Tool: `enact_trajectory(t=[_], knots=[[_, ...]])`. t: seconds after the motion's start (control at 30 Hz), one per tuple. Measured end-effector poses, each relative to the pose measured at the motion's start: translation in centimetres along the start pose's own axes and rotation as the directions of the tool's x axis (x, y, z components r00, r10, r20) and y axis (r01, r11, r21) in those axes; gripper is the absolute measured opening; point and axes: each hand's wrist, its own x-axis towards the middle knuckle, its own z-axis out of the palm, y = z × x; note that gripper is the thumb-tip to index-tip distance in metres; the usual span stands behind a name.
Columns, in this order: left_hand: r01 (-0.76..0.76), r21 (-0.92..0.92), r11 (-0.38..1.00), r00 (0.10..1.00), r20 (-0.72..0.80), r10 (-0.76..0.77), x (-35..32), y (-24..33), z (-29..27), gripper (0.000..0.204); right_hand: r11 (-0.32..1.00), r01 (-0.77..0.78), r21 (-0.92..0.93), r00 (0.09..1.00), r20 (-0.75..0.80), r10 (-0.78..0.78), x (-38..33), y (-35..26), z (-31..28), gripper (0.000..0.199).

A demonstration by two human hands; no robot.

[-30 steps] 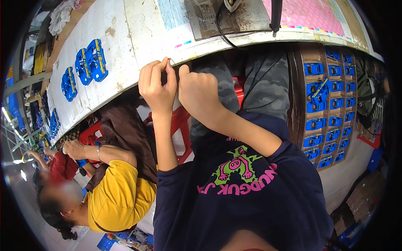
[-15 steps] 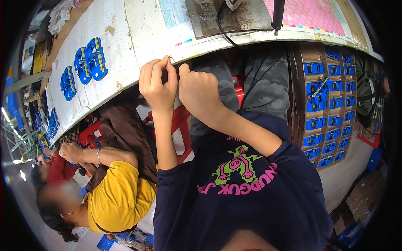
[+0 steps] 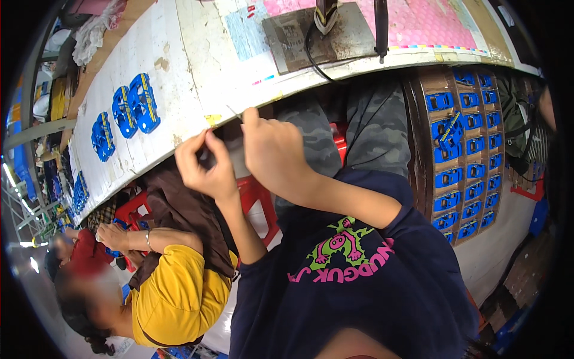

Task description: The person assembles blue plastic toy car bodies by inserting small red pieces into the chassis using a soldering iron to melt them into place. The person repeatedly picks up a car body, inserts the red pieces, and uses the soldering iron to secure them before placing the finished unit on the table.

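My left hand [image 3: 203, 164] and my right hand [image 3: 272, 149] are raised to the near edge of a long white worktable [image 3: 197, 66]. The right hand's fingertips touch that edge and pinch a thin pale sliver [image 3: 234, 112] that sticks out to the upper left. A little below the edge, my left thumb and forefinger are pressed together; whatever is between them is too small to tell. My navy printed shirt [image 3: 353, 281] fills the lower middle.
Blue moulded pieces [image 3: 134, 107] lie on the table's left part. A grey metal plate [image 3: 311, 33] with a black cable and a pink sheet [image 3: 418, 24] sit further right. Cardboard trays of blue pieces [image 3: 460, 161] stand at right. A co-worker in yellow [image 3: 179, 293] sits lower left beside red stools [image 3: 257, 197].
My left hand has dropped away from the table edge, down and to the left, so the hands are now apart. The right hand stays at the edge.
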Motion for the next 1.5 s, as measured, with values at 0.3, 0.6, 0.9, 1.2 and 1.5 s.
enact_trajectory(t=[0.3, 0.6, 0.9, 1.2, 1.5], knots=[[0.047, 0.014, 0.999, 0.995, -0.083, -0.046, -1.3, 0.1, -4.6, 0.004, 0.990, 0.041, -0.132, 0.998, -0.044, -0.047, 4.3, -2.2, 4.7, 0.062], [-0.013, -0.229, 0.973, 1.000, 0.010, 0.015, -2.7, 3.4, -3.2, 0.006, 0.976, 0.104, 0.191, 0.940, 0.302, -0.160, -12.7, 9.1, -1.2, 0.020], [-0.056, -0.526, 0.849, 0.979, 0.140, 0.151, -3.1, 10.1, -1.2, 0.014, 0.972, -0.229, -0.042, 0.964, 0.128, 0.233, -16.2, 19.7, -4.8, 0.010], [0.023, -0.527, 0.850, 0.979, 0.183, 0.087, -2.9, 9.1, -1.9, 0.015, 0.983, -0.178, -0.037, 0.959, 0.219, 0.182, -14.6, 21.2, -2.8, 0.013], [0.177, -0.513, 0.840, 0.979, 0.176, -0.098, -2.1, 7.7, -2.3, 0.011, 0.987, -0.162, 0.012, 0.946, 0.288, 0.152, -12.3, 22.4, -1.0, 0.012]])
